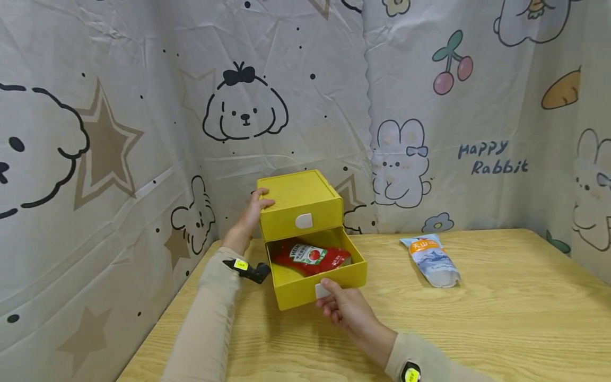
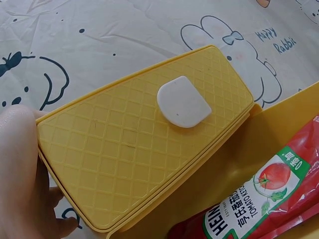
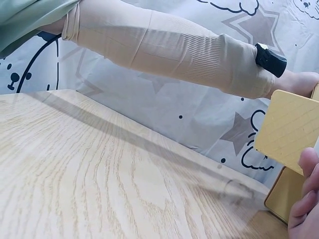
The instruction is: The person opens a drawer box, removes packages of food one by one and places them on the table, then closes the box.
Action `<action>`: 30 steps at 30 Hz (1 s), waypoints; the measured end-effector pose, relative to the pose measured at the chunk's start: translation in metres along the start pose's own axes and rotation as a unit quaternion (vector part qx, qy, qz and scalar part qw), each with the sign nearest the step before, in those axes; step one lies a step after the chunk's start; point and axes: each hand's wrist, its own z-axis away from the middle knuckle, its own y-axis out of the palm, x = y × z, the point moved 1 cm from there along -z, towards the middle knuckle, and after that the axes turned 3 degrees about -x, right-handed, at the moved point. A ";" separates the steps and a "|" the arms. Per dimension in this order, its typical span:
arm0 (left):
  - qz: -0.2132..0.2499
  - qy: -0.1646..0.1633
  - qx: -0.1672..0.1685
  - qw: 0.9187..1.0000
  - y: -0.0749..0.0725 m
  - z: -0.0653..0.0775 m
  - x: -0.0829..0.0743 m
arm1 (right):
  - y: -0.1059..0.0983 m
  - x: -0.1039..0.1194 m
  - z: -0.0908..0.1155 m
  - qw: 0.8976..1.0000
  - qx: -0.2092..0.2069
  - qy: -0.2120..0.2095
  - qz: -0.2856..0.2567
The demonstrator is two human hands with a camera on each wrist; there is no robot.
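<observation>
A small yellow drawer box (image 1: 300,191) with white tab handles stands on the table, its upper drawer closed. The drawer below, the open drawer (image 1: 359,254), is pulled out toward me and holds a red Heinz tomato ketchup pouch (image 1: 329,260), lying on its side. My left hand (image 1: 250,212) grips the box at its top left edge, some digits over the top; in the left wrist view it wraps the side by the upper drawer's front (image 2: 109,149). With the thumb on top and fingers curled beneath, my right hand (image 1: 350,310) pinches the open drawer's white handle (image 1: 322,291).
A blue and white pouch (image 1: 435,261) with an orange band lies on the wooden table (image 1: 515,307), right of the box. Printed cloth (image 1: 296,106) hangs behind the table and along its sides. Dark wrist cameras are strapped over both sleeves (image 1: 205,318).
</observation>
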 end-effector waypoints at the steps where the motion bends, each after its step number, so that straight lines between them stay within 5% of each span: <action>1: 0.000 0.000 0.000 1.000 0.000 0.000 0.000 | 0.000 0.000 0.000 1.000 0.001 0.000 0.001; 30: -0.001 0.010 0.000 1.000 0.001 0.000 0.002 | -0.003 -0.003 0.012 1.000 0.016 -0.003 -0.010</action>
